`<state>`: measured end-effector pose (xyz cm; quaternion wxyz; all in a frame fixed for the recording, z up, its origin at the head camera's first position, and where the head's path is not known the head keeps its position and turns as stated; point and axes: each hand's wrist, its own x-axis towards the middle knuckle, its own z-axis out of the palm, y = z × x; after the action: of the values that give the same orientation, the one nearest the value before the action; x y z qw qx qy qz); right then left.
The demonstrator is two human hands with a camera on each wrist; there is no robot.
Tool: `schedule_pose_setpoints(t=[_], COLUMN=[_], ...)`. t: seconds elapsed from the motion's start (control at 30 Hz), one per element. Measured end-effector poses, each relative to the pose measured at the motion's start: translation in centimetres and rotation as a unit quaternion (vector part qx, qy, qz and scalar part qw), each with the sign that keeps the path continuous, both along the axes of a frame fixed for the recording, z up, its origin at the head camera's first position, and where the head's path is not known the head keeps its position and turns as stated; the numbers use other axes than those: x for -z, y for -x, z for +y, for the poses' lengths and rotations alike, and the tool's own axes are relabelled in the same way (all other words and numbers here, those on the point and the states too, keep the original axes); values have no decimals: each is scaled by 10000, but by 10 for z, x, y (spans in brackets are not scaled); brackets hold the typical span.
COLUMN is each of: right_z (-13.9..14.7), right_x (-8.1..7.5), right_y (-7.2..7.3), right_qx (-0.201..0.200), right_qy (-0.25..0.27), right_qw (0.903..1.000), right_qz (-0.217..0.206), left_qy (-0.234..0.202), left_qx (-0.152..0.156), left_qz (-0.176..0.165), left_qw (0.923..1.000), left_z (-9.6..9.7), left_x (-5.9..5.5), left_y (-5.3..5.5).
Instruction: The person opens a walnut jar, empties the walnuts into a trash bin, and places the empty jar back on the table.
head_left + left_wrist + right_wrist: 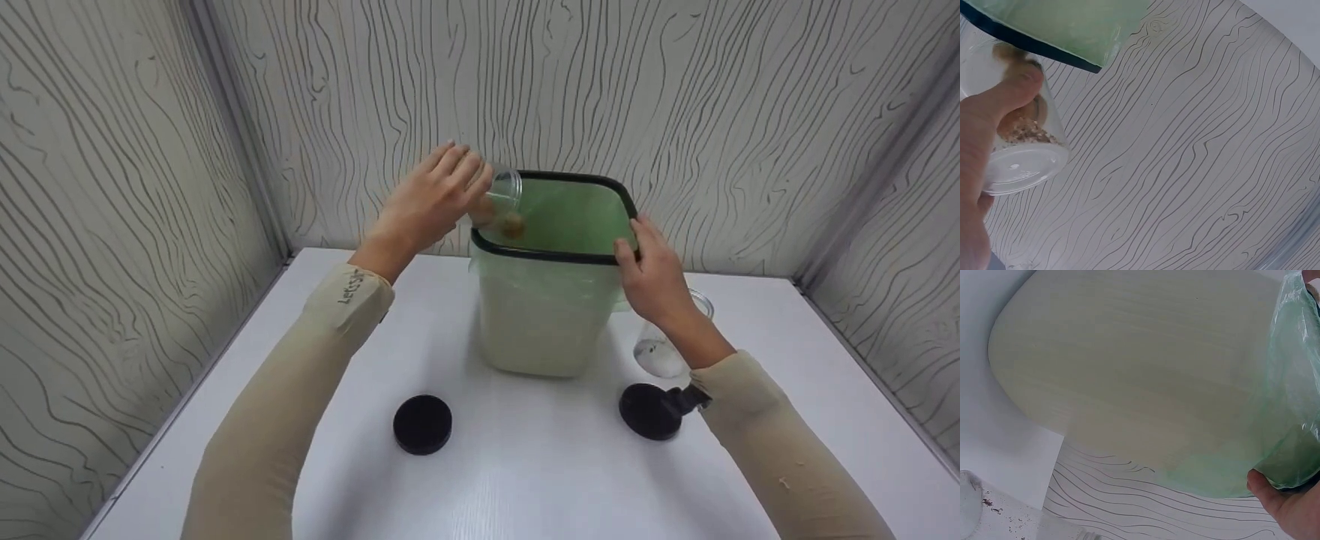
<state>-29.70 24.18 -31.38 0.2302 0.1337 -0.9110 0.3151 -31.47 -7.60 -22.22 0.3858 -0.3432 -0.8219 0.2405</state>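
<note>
My left hand point(435, 191) grips a clear jar point(508, 186), tipped with its mouth over the left rim of a pale trash can point(540, 322). Round brown pieces point(513, 225) lie toward the jar's mouth. In the left wrist view, brown crumbs point(1027, 133) collect near the jar's base, and the thumb presses along its side. My right hand point(654, 274) holds the can's black rim at the front right corner, with fingers over the edge. A thin green bag point(577, 214) lines the can and folds over the rim, as the right wrist view also shows.
A second clear jar point(660, 357) stands behind my right wrist, with dark specks inside. Two black lids lie on the white table point(510, 480): one lid point(422, 424) at front left, another lid point(649, 412) by my right sleeve. Patterned wall panels point(360, 90) enclose the back and sides.
</note>
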Motion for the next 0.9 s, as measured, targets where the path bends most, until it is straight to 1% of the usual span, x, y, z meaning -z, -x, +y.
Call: schedule_pose_setpoints(t=[0.1,0.2,0.27,0.47,0.53,0.57,0.63,0.7,0.73,0.77,0.8,0.9], right_z=[0,-1,-1,0,0,0,0,0,0,0,0,0], right_x=[0,-1,-1,-1,-2,-2,-2,-2,-1,-1,-1,-1], right_y=[0,0,0,0,0,0,-1,-1,-1,-1,-1,0], right_qx=[-30,-54,-72,-63,-68,-70,-62,-54,-51,-51,-48,-51], right_qy=[33,73,96,117,125,127,122,118,113,108,105,100], right_qw=[10000,9998,9997,9998,9998,9998,9999,9999,9999,9999,9999,9999], right_qz=[-80,-181,-232,-133,-107,-103,-104,-108,-113,-117,-117,-108], left_qy=[179,264,286,261,195,114,-147,-379,-458,-491,-470,-413], left_qx=[-27,12,45,75,-12,-61,-141,-215,-227,-221,-220,-204], left_qz=[238,334,341,352,232,85,-323,-713,-855,-910,-894,-752], left_qw=[9996,9991,9990,9990,9995,9999,9993,9965,9950,9944,9946,9961], left_z=[2,4,4,4,4,4,4,4,4,4,4,4], left_x=[-1,-1,-1,-1,-1,-1,-1,0,0,0,1,1], left_y=[1,1,1,2,1,1,0,-2,-2,-2,-2,-1])
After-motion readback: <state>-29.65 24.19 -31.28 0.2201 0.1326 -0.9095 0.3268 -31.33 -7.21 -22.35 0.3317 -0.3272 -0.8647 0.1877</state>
